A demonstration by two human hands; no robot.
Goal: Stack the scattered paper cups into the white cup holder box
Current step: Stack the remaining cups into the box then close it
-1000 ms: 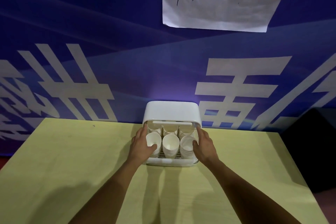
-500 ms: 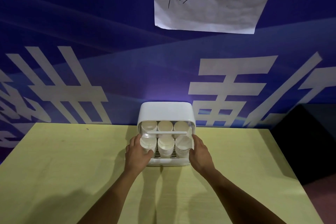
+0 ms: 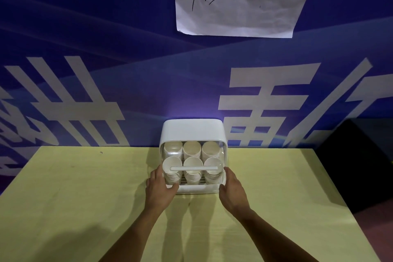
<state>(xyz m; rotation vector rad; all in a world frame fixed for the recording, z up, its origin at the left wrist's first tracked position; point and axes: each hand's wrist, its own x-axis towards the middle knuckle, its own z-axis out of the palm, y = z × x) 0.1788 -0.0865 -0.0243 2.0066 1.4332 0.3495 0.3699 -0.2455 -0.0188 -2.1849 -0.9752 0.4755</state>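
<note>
One white cup holder box (image 3: 192, 129) sits in the middle of the frame with six stacks of paper cups (image 3: 192, 162) inside, three in the back row and three in front, behind a clear lid with a white handle bar (image 3: 194, 168). The left hand (image 3: 160, 187) and the right hand (image 3: 232, 189) are partly open, each pressed on one lower side of the box, fingers curled at its edges. The box stands on a pale yellow table (image 3: 74, 198) against a blue wall banner (image 3: 106, 70), with one white paper sign (image 3: 240, 0) at the upper right.

Both hands on the white cup holder box (image 3: 193, 130) at the table's (image 3: 74, 198) far edge: left hand (image 3: 160, 187) and right hand (image 3: 232, 189) flank its front, clear cover (image 3: 221, 155) over six paper cup stacks (image 3: 192, 164).
</note>
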